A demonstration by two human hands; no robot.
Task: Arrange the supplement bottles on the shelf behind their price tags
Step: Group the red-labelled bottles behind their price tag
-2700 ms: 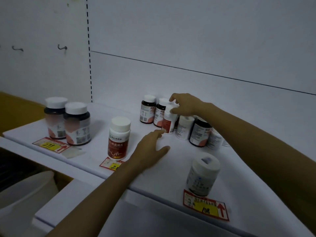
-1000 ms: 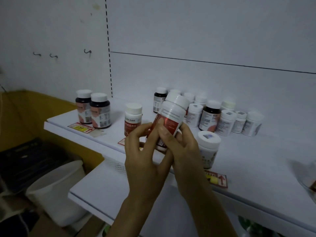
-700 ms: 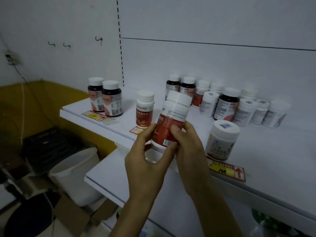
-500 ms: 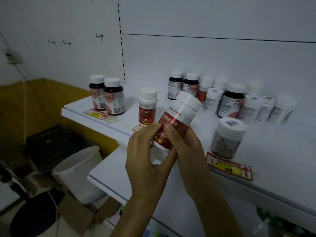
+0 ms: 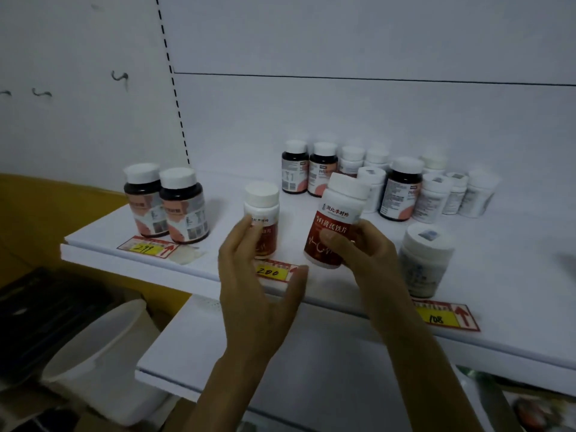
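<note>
My right hand (image 5: 361, 254) grips a white bottle with a red label (image 5: 335, 219), held tilted just above the shelf (image 5: 514, 307). My left hand (image 5: 252, 282) hovers with relaxed, spread fingers in front of a matching red-label bottle (image 5: 261, 210), which stands behind the "200" price tag (image 5: 274, 271); it holds nothing. Two dark bottles (image 5: 168, 204) stand behind the "299" tag (image 5: 146, 247). A white bottle with a pale label (image 5: 424, 260) stands behind the "108" tag (image 5: 442, 316). Several mixed bottles (image 5: 402, 188) cluster at the back.
A lower white shelf (image 5: 193, 347) juts out beneath. A white bucket (image 5: 103, 353) and dark items sit on the floor at the left. The white back panel (image 5: 343, 113) closes the shelf behind the bottles.
My left hand has let go of the red-label bottle and moved left, in front of the standing one. My right hand alone holds the bottle, now more upright and closer to the shelf.
</note>
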